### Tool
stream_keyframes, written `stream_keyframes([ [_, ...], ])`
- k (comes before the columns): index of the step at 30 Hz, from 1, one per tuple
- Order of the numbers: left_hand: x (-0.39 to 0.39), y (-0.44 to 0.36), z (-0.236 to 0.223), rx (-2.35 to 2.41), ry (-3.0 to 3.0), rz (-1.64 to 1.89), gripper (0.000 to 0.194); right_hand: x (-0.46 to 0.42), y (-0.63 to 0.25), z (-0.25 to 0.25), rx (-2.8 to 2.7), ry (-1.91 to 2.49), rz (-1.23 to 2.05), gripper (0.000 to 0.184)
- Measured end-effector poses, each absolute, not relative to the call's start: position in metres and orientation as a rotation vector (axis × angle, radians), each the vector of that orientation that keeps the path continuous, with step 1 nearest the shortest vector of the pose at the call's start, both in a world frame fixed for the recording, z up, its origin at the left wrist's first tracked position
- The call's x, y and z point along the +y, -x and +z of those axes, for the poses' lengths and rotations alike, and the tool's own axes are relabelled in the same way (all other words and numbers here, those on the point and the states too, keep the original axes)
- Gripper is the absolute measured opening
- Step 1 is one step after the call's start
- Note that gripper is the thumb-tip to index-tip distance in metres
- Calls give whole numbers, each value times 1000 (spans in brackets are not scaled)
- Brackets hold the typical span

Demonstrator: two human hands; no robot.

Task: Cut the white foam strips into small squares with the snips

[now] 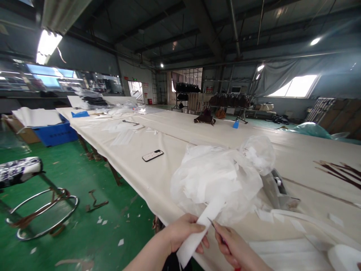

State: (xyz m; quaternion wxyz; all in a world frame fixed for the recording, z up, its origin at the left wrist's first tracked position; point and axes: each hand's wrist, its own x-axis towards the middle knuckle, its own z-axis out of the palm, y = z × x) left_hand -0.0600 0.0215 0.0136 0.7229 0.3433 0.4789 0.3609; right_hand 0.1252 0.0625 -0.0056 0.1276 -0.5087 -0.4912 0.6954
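Note:
My left hand (183,234) grips a white strip of thin fabric (197,233) near its lower end, at the bottom centre of the view. The strip runs up into a crumpled heap of white tissue-like material (217,177) lying on the long cream table (197,131). My right hand (237,248) holds a small pair of scissors (214,225), whose thin tip touches the strip's right edge just above my left thumb.
A black phone (152,155) lies on the table to the left of the heap. A metal tool (278,186) sits behind the heap, white strips (310,222) to the right. A stool (19,169) stands on the green floor, a blue bin (55,133) farther back.

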Motion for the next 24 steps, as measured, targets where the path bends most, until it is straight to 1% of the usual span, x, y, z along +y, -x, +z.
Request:
stream_keyframes([
  [4,22,58,16,1124,-771,849,43,62,-127,-13,-1451,1468,2035,56],
  [8,25,58,14,1128,-795,865,46,58,-128,-17,-1447,1463,2081,54],
  [13,25,58,12,1099,-829,840,46,56,-120,-10,-1453,1506,2013,57],
  [17,27,60,13,1100,-834,835,43,60,-115,-13,-1439,1439,2014,59],
  [21,31,64,13,1084,-825,822,45,66,-113,-19,-1416,1375,2016,58],
  [24,37,67,14,1076,-803,833,46,68,-108,-15,-1394,1393,2000,57],
])
